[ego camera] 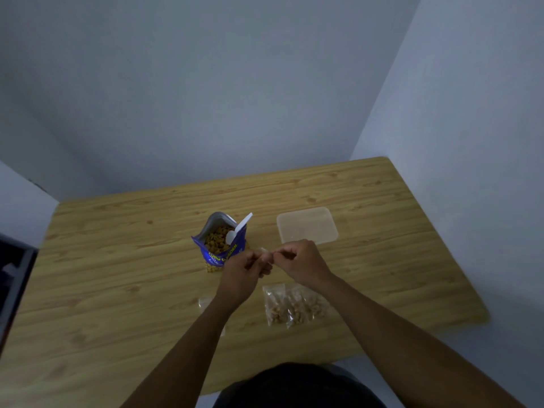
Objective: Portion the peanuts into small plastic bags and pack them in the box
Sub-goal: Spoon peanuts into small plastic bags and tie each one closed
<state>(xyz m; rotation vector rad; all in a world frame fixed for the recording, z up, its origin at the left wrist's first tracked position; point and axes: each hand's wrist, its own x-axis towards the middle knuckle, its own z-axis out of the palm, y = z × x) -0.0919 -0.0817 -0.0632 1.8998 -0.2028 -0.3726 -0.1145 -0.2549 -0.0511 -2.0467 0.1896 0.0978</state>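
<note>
Peanut pouch (pixel 207 252) well inside table (pixel 117 275) edges

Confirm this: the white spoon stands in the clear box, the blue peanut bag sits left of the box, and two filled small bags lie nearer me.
Wrong on the spoon: the head view shows the white spoon standing in the blue peanut bag, not the clear box. The rest holds.
</note>
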